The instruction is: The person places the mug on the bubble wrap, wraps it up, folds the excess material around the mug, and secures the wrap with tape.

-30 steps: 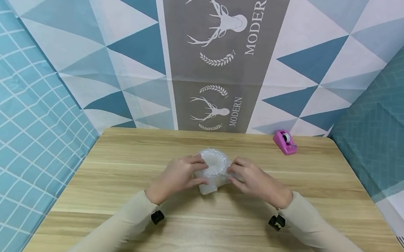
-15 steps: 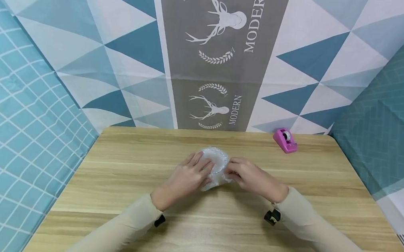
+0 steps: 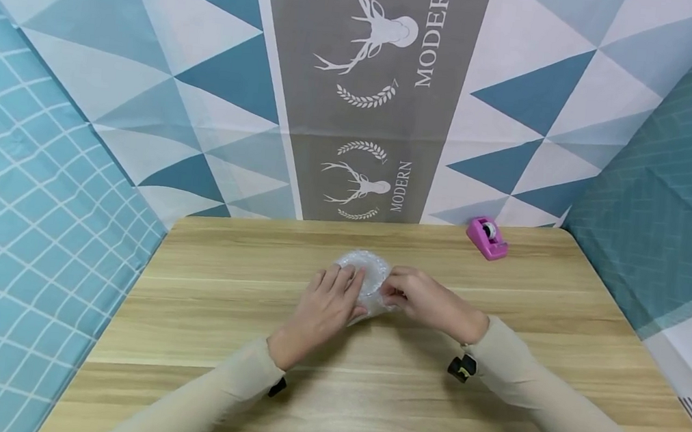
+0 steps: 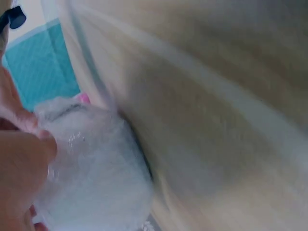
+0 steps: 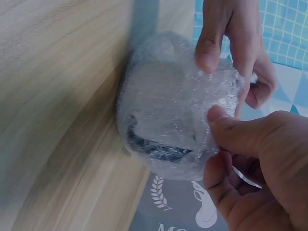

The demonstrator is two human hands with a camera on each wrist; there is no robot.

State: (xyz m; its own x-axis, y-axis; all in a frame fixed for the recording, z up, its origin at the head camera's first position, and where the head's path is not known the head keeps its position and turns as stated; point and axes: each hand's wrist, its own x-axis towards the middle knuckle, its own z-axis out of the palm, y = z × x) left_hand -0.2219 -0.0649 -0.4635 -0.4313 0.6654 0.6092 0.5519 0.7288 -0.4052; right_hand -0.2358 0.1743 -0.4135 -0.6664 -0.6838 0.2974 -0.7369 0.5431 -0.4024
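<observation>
A squat, round-topped bundle in clear bubble wrap (image 3: 363, 264) sits on the table between both hands. In the right wrist view the bubble wrap (image 5: 163, 96) shows creases, and a dark strip shows through low on one side; what is inside is hidden. My left hand (image 3: 326, 303) lies on the bundle's top with extended fingers, its thumb (image 5: 208, 57) down against the near side. At the right edge my right hand (image 3: 416, 294) pinches the wrap between thumb and fingertips, seen closely as the right hand (image 5: 260, 163) in its own wrist view.
A pink tape dispenser (image 3: 487, 238) with a roll in it stands at the back right of the wooden table (image 3: 244, 255). Patterned cloth walls (image 3: 369, 94) rise behind the table and along its sides.
My left hand has moved from the bundle's left side onto its top, fingers spreading flatter. The loose wrap flap at the front is folded in. My right hand stays at the right edge, slightly nearer.
</observation>
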